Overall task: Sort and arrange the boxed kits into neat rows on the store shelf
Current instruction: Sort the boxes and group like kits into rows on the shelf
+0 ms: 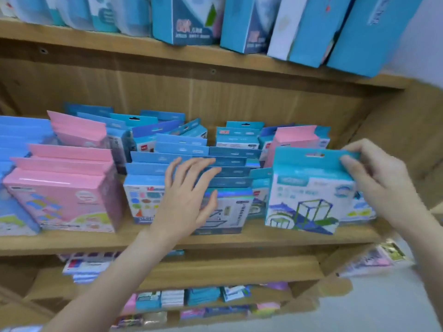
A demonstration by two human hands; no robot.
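On the middle wooden shelf [263, 236] stand rows of boxed kits. My right hand [378, 183] pinches the top hang tab of a teal kit box [309, 195] printed with a blue and green frame, upright at the front right. My left hand [189, 195] hovers with fingers spread over the front of the middle row of blue kit boxes [215, 168], its fingertips close to their tops; it holds nothing. To the left, a row of pink kit boxes [64, 195] stands at the front.
Tall blue boxes [189, 17] line the upper shelf, some jutting over its edge. Further small kits [239, 137] stand behind at the shelf back. Lower shelves [215, 271] hold flat packs. The shelf's wooden side wall [402, 125] closes the right end.
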